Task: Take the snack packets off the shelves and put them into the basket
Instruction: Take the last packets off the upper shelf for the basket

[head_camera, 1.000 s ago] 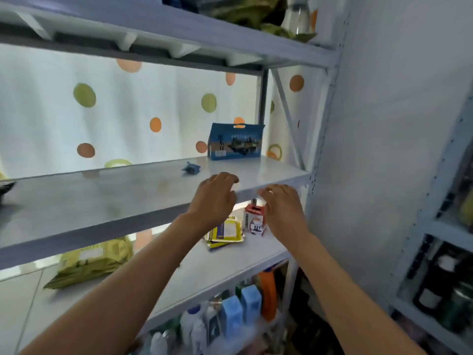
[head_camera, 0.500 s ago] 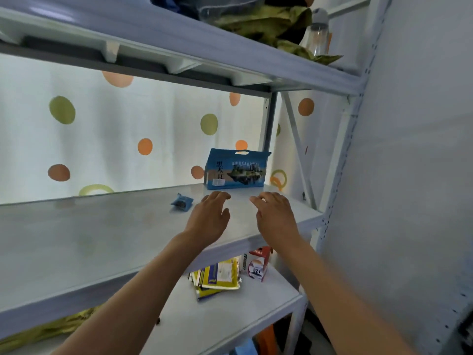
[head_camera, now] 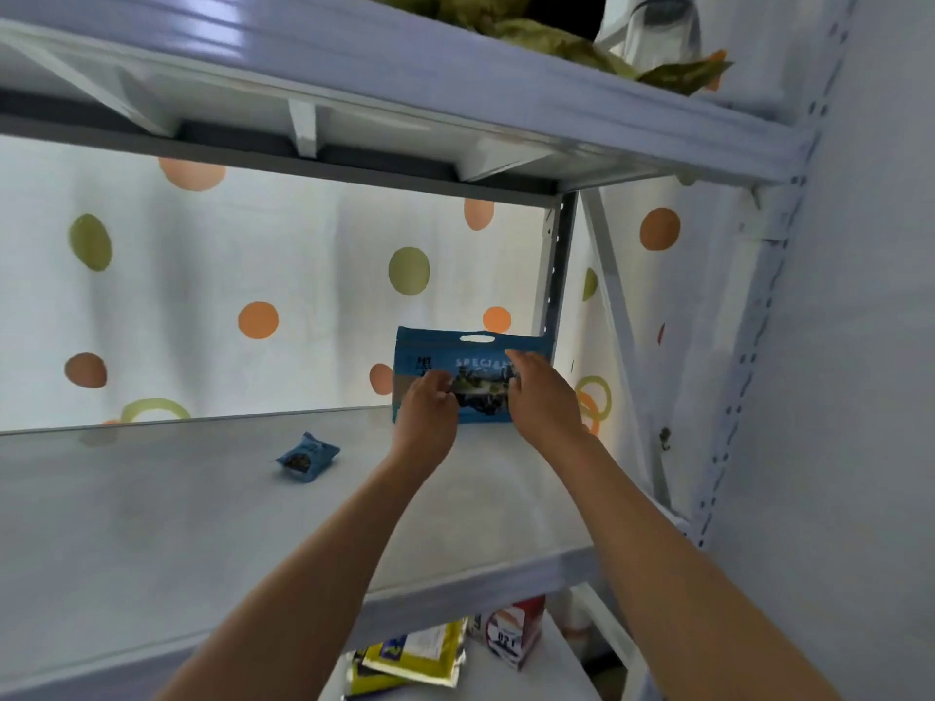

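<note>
We have just reached both hands, left hand (head_camera: 429, 412) and right hand (head_camera: 544, 397), onto the blue snack pouch (head_camera: 473, 379), fingers curling round its sides (ready to lift), a smaller blue packet (head_camera: 306, 456) waiting left of them.

Both forearms are bare to the frame's edge, with no sleeves, the left hand (head_camera: 427, 414) and right hand (head_camera: 544, 397) ungloved.

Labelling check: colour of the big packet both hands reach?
Blue, dark picture on front; big packet, head view.
</note>
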`<action>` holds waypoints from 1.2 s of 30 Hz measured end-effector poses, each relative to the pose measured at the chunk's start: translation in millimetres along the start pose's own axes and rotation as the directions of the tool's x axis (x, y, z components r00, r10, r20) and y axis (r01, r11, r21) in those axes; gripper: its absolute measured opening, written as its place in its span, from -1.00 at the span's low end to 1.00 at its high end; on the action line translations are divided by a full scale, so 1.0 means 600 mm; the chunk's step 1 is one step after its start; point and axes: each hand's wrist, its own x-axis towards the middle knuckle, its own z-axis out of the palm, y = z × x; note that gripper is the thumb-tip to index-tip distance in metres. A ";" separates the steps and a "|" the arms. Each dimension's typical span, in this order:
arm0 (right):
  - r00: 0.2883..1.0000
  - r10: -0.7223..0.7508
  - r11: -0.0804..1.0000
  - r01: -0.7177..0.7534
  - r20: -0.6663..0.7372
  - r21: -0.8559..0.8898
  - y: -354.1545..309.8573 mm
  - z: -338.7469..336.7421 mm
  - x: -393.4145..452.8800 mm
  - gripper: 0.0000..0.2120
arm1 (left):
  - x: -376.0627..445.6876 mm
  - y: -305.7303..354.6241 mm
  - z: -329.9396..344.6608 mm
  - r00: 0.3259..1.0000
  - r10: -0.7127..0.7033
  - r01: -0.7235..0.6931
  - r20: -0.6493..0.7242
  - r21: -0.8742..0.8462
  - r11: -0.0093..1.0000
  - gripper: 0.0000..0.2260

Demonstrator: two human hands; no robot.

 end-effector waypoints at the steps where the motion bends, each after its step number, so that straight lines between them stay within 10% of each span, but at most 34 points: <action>1: 1.000 -0.002 1.000 0.002 0.002 0.023 0.007 0.006 0.015 -0.51 | 0.009 -0.009 0.013 1.000 0.005 -0.005 -0.001 0.003 1.000 -0.77; 9: 0.999 -0.043 0.997 0.043 -0.007 0.065 0.044 0.069 0.128 -0.41 | 0.051 -0.092 0.041 0.980 0.196 -0.190 -0.035 0.133 0.973 -0.79; 16: 0.991 -0.014 0.985 0.036 -0.132 0.168 0.063 0.131 0.133 -0.76 | 0.062 -0.102 0.051 0.999 0.051 -0.051 0.000 -0.052 0.997 -0.85; 36: 0.945 -0.311 0.947 0.300 0.098 0.118 -0.015 0.114 0.069 -0.78 | 0.079 -0.087 -0.003 0.930 -0.362 0.326 0.064 -0.597 0.733 -0.88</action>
